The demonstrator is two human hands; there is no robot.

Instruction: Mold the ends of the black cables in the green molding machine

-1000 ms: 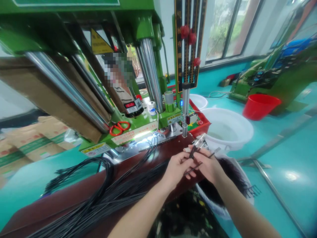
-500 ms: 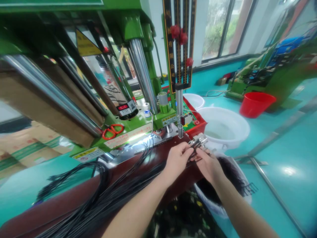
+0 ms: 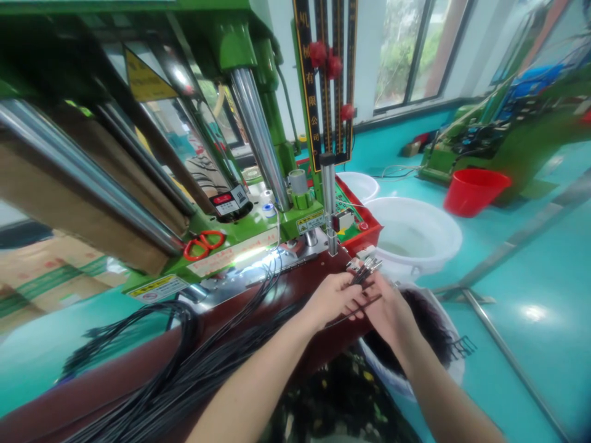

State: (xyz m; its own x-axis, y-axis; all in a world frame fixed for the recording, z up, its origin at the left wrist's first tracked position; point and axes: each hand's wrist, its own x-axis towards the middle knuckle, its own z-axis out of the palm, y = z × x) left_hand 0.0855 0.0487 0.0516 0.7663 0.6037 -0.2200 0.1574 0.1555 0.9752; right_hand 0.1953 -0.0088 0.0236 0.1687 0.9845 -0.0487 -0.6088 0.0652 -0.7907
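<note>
Both hands meet over the right end of a dark red bench top [image 3: 300,286]. My left hand [image 3: 333,299] is closed round a bunch of thin black cables [image 3: 258,344] just behind their ends. Bright metal connectors [image 3: 368,266] stick out beyond the fingers. My right hand [image 3: 390,307] is closed at the same ends, with one dark cable crossing its fingers; the exact grip is partly hidden. The rest of the bundle runs left along the bench, and a looped part [image 3: 184,320] lies near the machine.
A green press [image 3: 295,227] with steel columns stands behind the bench, orange-handled scissors [image 3: 204,245] on its ledge. A red-edged control box [image 3: 364,229] sits beside it. White tubs [image 3: 415,227] and a bin of dark cables [image 3: 455,320] stand right. A person [image 3: 203,172] is partly visible behind the press.
My left fingers have loosened and spread a little along the cables. My right hand has turned, and a single cable now shows across its fingers. The view has shifted slightly.
</note>
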